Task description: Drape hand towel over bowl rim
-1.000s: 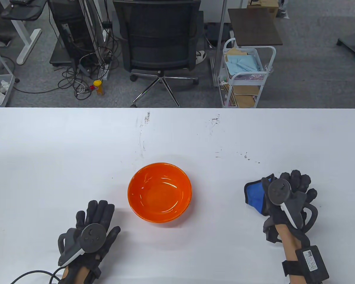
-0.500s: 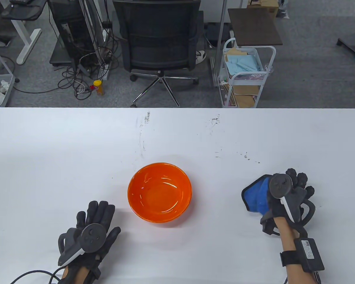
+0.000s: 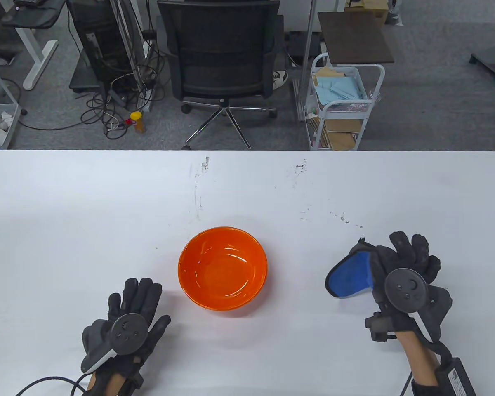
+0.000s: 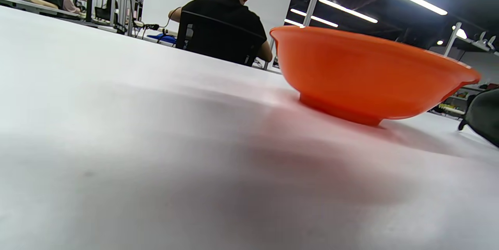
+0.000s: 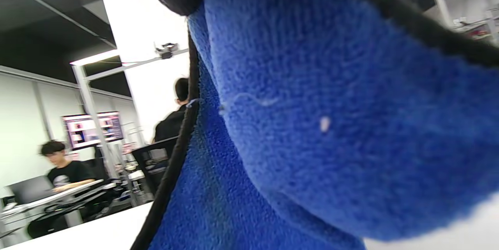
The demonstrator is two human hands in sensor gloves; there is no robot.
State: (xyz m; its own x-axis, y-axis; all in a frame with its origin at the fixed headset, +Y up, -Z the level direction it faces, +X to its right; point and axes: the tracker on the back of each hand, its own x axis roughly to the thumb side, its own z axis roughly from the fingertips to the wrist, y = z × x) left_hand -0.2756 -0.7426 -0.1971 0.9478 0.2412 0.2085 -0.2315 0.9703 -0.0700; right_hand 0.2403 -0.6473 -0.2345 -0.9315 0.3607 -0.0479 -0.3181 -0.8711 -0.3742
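An orange bowl (image 3: 223, 267) stands upright in the middle of the white table (image 3: 107, 214). It also shows in the left wrist view (image 4: 366, 74). My right hand (image 3: 400, 264) grips a blue hand towel with black trim (image 3: 350, 277) at the right of the table, a hand's width right of the bowl, and the towel sticks out to its left. The towel fills the right wrist view (image 5: 312, 125). My left hand (image 3: 128, 313) rests flat on the table, fingers spread, just left of the bowl and in front of it, holding nothing.
Beyond the table's far edge stand a black office chair (image 3: 220, 53), a white wire cart (image 3: 342, 103) and a small dark side table (image 3: 354, 37). Scuff marks (image 3: 198, 185) show on the table top behind the bowl.
My right hand has risen and turned with the towel, which now bunches and sticks out further left toward the bowl. My left hand has barely moved.
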